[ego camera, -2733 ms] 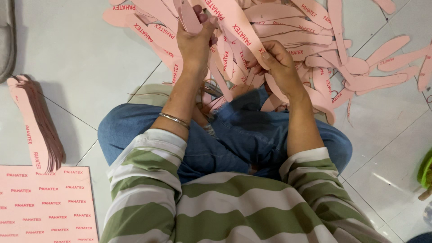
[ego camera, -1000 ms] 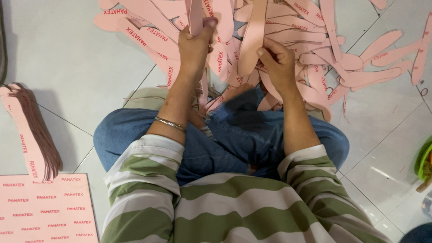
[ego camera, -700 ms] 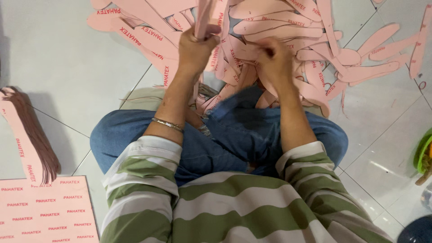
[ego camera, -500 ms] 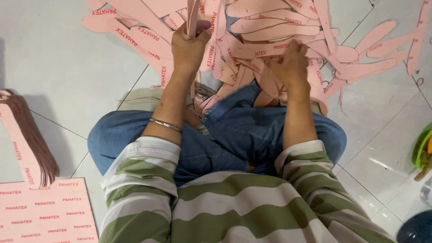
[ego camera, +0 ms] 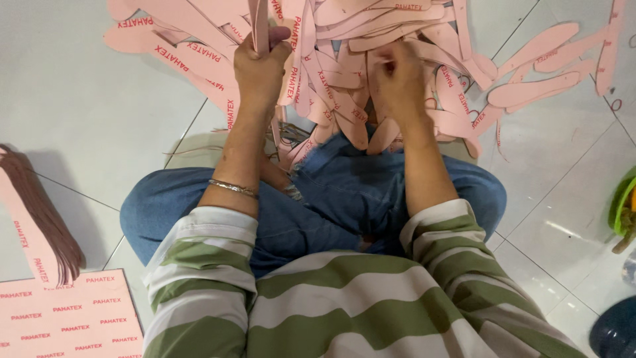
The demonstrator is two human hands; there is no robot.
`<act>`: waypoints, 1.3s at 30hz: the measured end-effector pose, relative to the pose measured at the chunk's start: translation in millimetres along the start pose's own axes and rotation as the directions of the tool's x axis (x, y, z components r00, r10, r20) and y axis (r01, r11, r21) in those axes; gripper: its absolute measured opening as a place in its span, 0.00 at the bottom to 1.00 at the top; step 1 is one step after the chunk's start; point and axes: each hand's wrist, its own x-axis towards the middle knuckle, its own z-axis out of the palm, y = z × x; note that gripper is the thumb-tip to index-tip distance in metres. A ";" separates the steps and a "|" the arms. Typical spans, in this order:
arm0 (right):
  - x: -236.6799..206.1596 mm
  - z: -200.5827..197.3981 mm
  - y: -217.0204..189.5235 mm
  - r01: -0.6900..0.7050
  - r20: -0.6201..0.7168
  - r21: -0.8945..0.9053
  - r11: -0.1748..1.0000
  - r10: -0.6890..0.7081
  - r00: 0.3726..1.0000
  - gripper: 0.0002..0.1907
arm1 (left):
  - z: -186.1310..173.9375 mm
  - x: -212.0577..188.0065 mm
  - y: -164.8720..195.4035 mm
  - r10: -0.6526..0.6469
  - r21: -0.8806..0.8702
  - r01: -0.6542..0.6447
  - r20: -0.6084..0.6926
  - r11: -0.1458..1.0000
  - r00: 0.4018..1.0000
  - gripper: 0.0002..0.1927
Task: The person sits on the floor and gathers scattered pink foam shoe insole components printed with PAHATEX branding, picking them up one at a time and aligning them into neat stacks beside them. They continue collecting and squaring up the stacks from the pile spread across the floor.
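I sit cross-legged on a white tiled floor in jeans and a green-and-white striped top. My left hand [ego camera: 260,66] grips an upright bundle of pink insole cut-outs [ego camera: 261,25] on edge. My right hand [ego camera: 397,83] reaches into the loose heap of pink insole-shaped pieces [ego camera: 344,40] in front of my knees, its fingers curled on one piece there. A thin bracelet [ego camera: 232,188] circles my left wrist.
A neat stack of pink insoles [ego camera: 33,219] lies on edge at the left. A flat pink printed sheet [ego camera: 63,318] sits at the bottom left. More insoles [ego camera: 550,66] scatter to the right. A green object [ego camera: 623,205] shows at the right edge.
My right hand let go of the long insole it held up and dropped into the heap. My left hand keeps its bundle and has shifted slightly forward.
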 end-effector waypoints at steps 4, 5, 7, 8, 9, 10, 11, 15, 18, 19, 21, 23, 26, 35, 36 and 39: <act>4.1 -32.6 26.1 -0.278 -0.151 -0.323 0.904 0.241 0.959 0.39 | -0.5 -0.4 0.8 0.007 0.004 -0.007 0.000 1.000 1.000 0.11; 4.3 -35.2 31.5 -0.332 -0.156 -0.407 0.851 0.293 0.943 0.47 | -0.3 -0.1 0.6 0.011 0.005 -0.011 0.002 1.000 1.000 0.11; 3.8 -30.7 38.3 -0.317 -0.135 -0.431 0.845 0.287 0.948 0.53 | 0.5 0.5 0.2 0.005 -0.002 -0.005 0.008 1.000 1.000 0.11; 4.0 -27.7 40.3 -0.307 -0.123 -0.440 0.844 0.282 0.951 0.56 | 0.3 0.9 0.0 0.003 -0.003 -0.003 0.009 1.000 1.000 0.11; 4.7 -25.0 41.7 -0.330 -0.123 -0.439 0.835 0.309 0.943 0.54 | 0.2 1.4 -0.1 0.004 0.003 -0.004 0.004 1.000 1.000 0.11; 4.8 -22.8 43.1 -0.354 -0.121 -0.438 0.826 0.336 0.934 0.53 | 0.0 1.4 -0.3 0.004 0.009 -0.004 -0.001 1.000 1.000 0.11; 5.0 -21.5 44.7 -0.377 -0.119 -0.438 0.816 0.363 0.924 0.51 | -0.3 1.2 -0.4 0.002 0.016 -0.002 -0.007 1.000 1.000 0.11; 8.2 -21.9 55.4 -0.335 -0.109 -0.329 0.883 0.317 0.942 0.55 | 0.3 1.2 0.2 0.001 0.003 -0.001 0.000 1.000 1.000 0.11; 11.7 -19.1 62.2 -0.215 -0.133 -0.222 0.951 0.188 0.973 0.55 | 0.7 1.2 0.9 -0.023 0.018 0.023 -0.001 1.000 1.000 0.11; 13.1 -18.7 62.6 -0.121 -0.157 -0.217 0.969 0.088 0.984 0.54 | 0.6 1.3 1.1 -0.018 0.017 0.018 -0.002 1.000 1.000 0.11; 13.8 -20.7 60.6 -0.073 -0.209 -0.198 0.978 0.031 0.977 0.50 | 0.7 1.5 0.9 -0.014 0.016 0.014 0.000 1.000 1.000 0.11; 15.2 -31.0 55.6 -0.156 -0.263 -0.161 0.975 0.110 0.958 0.44 | 0.8 2.4 0.2 -0.012 0.016 0.012 0.000 1.000 1.000 0.11; 9.8 -57.3 50.1 -0.145 -0.329 -0.043 0.989 0.123 0.936 0.44 | 1.2 2.9 -1.9 0.006 -0.013 -0.006 0.018 1.000 1.000 0.11; -17.7 -137.2 46.9 0.326 -0.554 0.076 0.942 -0.232 0.799 0.42 | 5.1 4.6 -8.1 0.020 -0.056 -0.016 0.076 0.998 0.997 0.12; -23.4 -143.6 40.2 0.352 -0.550 0.100 0.931 -0.244 0.799 0.41 | 5.4 5.0 -9.1 0.015 -0.054 -0.011 0.077 0.998 0.997 0.12; -39.1 -163.2 13.6 0.395 -0.525 0.107 0.913 -0.285 0.802 0.39 | 6.2 6.5 -12.5 0.012 -0.068 -0.007 0.084 0.998 0.996 0.12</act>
